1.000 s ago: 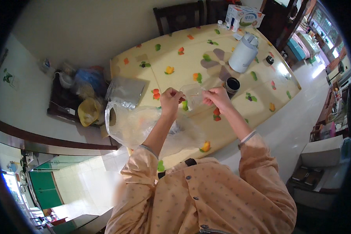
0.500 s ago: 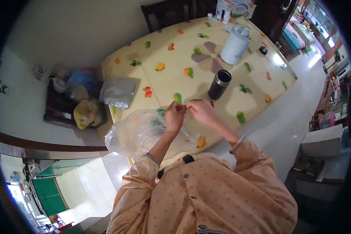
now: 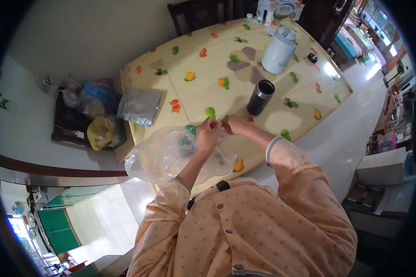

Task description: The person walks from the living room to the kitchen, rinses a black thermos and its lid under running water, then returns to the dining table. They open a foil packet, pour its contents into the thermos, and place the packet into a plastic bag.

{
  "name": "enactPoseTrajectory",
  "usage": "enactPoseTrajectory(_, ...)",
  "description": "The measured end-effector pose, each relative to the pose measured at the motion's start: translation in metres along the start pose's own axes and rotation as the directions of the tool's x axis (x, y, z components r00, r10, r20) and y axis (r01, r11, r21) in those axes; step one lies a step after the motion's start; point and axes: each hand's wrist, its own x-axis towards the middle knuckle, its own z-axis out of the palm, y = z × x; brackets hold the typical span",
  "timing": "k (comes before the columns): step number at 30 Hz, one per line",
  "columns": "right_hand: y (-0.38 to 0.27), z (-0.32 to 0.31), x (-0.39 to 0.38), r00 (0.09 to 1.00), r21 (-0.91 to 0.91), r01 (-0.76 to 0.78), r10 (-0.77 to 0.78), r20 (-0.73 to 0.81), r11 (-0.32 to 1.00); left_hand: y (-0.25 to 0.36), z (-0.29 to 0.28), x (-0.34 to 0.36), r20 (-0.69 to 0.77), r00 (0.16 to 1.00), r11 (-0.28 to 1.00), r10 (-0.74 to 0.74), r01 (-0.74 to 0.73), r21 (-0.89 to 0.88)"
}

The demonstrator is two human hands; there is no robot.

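Note:
A clear plastic bag (image 3: 164, 154) with green print lies bunched at the near edge of the table. My left hand (image 3: 208, 134) is closed in a pinch on the bag's gathered top. Right beside it, my right hand (image 3: 234, 124) pinches the same gathered end, its fingers bent down and partly hidden. What lies inside the bag is too blurred to tell. Just beyond my right hand stands a black tumbler (image 3: 260, 98), upright and without a lid, with a steel rim. A silver foil pouch (image 3: 140, 107) lies flat to the left of the bag.
The table (image 3: 194, 99) has a yellow fruit-patterned cover. Toward its far right stand a pale blue thermos jug (image 3: 278, 51), a small black lid (image 3: 312, 58), small bottles (image 3: 268, 19) and a carton (image 3: 280, 9). A yellow bag (image 3: 100, 133) sits among clutter at the left.
My right forearm has swung outward and lies flatter, with the hand turned over a little. Both hands stay together on the bag's top. The other things on the table have not moved.

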Motion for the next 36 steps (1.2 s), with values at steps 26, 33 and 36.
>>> enactPoseTrajectory(26,0.028,0.083,-0.010,0.912,0.216,0.041,0.052,-0.408,0.976,-0.097,0.026,-0.015,0.356,0.924,0.982,-0.140,0.083,0.172)
enactPoseTrajectory(33,0.029,0.091,-0.001,0.945,0.489,0.007,0.154,-0.288,0.872,-0.098,0.026,-0.018,0.322,0.942,0.994,-0.096,0.075,0.077)
enactPoseTrajectory(36,0.029,0.085,-0.004,0.936,0.450,0.076,0.092,-0.340,0.890,-0.097,0.026,-0.018,0.282,0.959,0.997,-0.029,0.009,0.073)
